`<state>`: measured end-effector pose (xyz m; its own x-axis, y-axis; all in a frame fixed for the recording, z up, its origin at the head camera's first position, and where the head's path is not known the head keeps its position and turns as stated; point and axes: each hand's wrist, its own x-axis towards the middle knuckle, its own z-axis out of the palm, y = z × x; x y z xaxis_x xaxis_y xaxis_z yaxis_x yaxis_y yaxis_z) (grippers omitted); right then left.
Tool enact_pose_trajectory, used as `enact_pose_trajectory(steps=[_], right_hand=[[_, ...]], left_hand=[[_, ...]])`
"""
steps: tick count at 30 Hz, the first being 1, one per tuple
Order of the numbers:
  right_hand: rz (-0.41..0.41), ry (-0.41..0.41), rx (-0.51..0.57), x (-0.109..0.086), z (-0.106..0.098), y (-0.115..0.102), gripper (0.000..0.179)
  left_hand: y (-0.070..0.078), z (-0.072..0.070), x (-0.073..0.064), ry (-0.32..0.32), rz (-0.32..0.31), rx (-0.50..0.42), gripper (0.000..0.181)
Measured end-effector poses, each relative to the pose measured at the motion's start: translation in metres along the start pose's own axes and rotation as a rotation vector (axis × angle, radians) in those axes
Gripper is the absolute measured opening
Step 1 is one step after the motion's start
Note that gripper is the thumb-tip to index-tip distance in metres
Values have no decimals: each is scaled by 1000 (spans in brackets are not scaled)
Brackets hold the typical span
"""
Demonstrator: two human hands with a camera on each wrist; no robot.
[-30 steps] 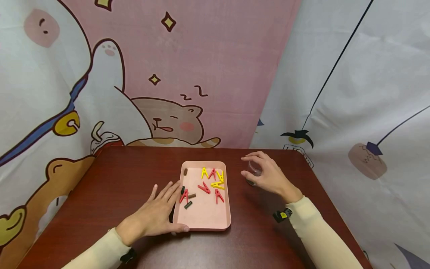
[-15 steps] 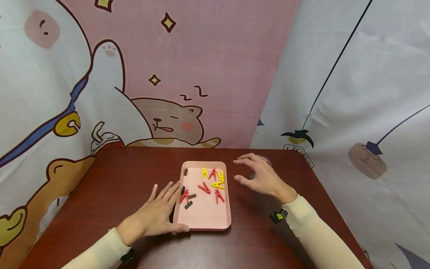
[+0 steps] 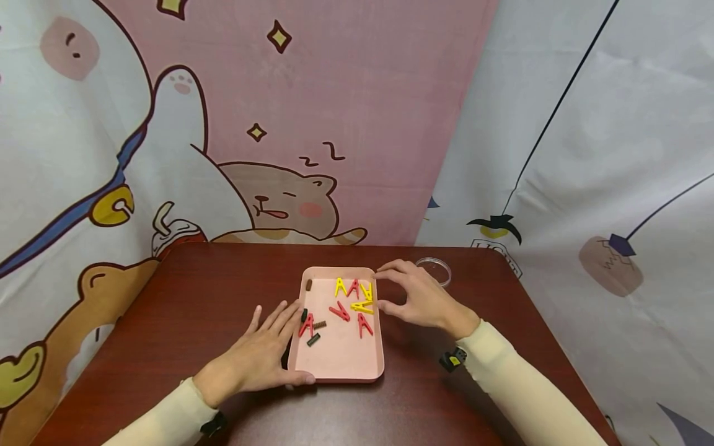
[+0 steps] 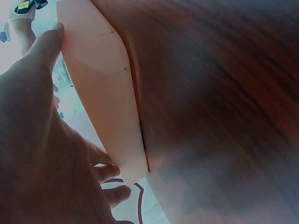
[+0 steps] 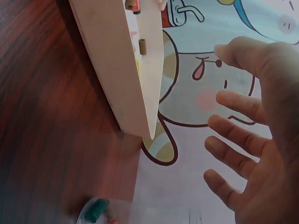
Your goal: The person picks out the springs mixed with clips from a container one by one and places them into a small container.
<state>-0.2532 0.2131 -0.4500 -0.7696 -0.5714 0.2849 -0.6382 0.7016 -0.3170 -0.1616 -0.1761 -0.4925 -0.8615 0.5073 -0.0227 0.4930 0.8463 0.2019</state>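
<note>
On the table lies a shallow pink tray (image 3: 346,365). My left hand (image 3: 259,353) rests along its left side, fingers straight, thumb at the near corner; the left wrist view has the hand (image 4: 56,140) against the tray wall (image 4: 100,84). My right hand (image 3: 421,294) hovers at the tray's right rim, fingers spread and slightly bent, holding nothing. Closest to it in the tray are yellow clips (image 3: 361,307) and a red clip (image 3: 354,288). More red clips (image 3: 339,312) and several small ribbed cylinders (image 3: 313,339), green or brown, lie further left.
Behind my right hand stands a round clear container (image 3: 440,263), partly hidden. In the right wrist view a green cylinder (image 5: 96,211) and something red show in it. A cartoon-printed cloth (image 3: 357,124) hangs behind the dark red wooden table (image 3: 223,272).
My right hand has moved left from over the clear container to the tray's right rim, bringing the container's rim into view. The left hand and tray have stayed put.
</note>
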Motion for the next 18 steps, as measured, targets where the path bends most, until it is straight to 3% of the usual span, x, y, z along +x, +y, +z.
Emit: enact_pose_trajectory(steps=[18], right_hand=[[-98, -155, 15, 16, 14, -25, 60]], left_hand=[[-1, 0, 0, -10, -5, -15, 144]])
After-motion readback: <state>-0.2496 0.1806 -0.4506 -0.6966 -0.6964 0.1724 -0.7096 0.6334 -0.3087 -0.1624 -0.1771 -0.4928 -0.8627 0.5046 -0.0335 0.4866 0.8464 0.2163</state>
